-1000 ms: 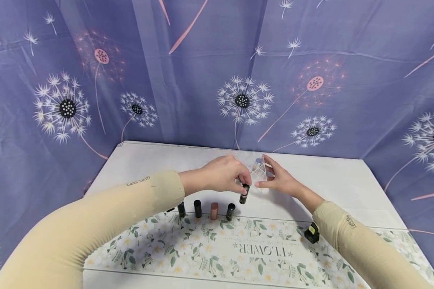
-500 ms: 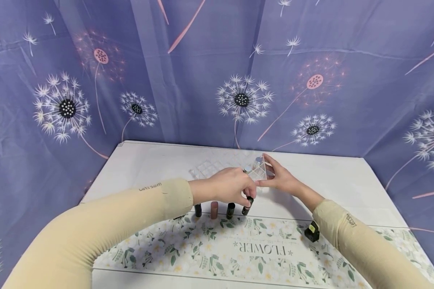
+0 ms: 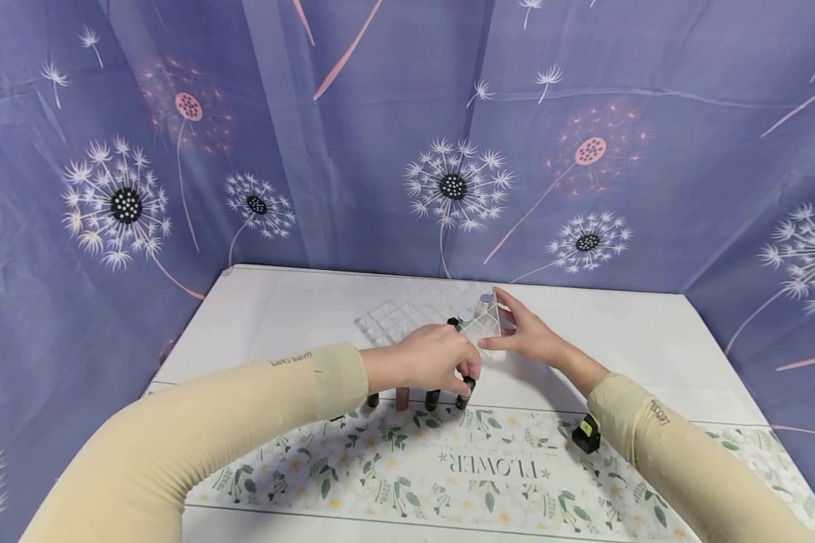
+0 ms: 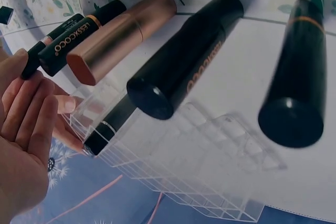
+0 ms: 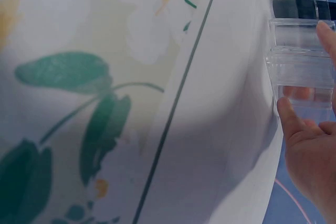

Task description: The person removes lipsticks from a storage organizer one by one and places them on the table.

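My left hand (image 3: 438, 358) pinches a dark lipstick tube (image 3: 465, 394) at the right end of a row of standing lipsticks. In the left wrist view, the thumb and fingers hold that tube (image 4: 34, 62); beside it stand a black one (image 4: 71, 43), a rose-gold one (image 4: 121, 38) and two more black ones (image 4: 184, 59). My right hand (image 3: 530, 332) holds the right end of a clear compartmented organizer (image 3: 390, 320), thumb in front and fingers behind. Inside it, light round tops (image 3: 485, 299) and a dark tube (image 4: 107, 132) show. My left hand hides part of the row.
On the floral band of the table mat (image 3: 380, 483) sits a small black object with a yellow-green patch (image 3: 587, 435), beside my right sleeve. A blue dandelion-print curtain (image 3: 353, 173) rises behind and at both sides of the table.
My left hand has moved from beside the organizer toward the front, bringing the dark lipstick to the right end of the row. The right hand stays at the organizer.
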